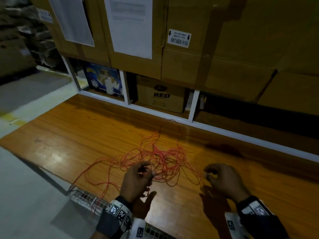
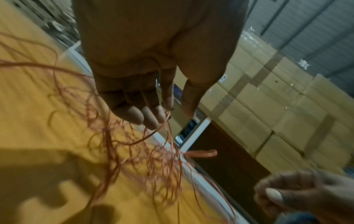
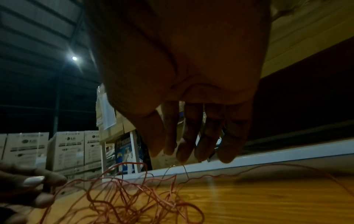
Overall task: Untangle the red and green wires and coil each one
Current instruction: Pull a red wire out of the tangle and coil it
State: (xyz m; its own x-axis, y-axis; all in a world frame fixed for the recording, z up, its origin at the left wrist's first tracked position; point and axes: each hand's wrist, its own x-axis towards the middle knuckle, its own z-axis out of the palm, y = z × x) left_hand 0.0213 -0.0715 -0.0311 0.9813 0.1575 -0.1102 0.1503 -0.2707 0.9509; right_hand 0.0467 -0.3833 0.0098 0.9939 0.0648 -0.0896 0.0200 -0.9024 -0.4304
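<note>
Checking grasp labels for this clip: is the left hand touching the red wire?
Touching. In the left wrist view, red wire strands run up between the fingertips of the left hand; the head view shows the same hand curled on the tangle.

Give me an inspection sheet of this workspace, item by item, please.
Surface: glossy wooden tabletop.
Job's things: tangled red wire in loose loops on the tabletop; green wire hard to tell apart in dim light.
Clutter: nothing seen.
Hands: left hand pinches red strands; right hand curled, pinching a thin strand.
Cables: red strand trails off the near-left edge.
Surroundings: brown cardboard boxes on a white shelf frame.
</note>
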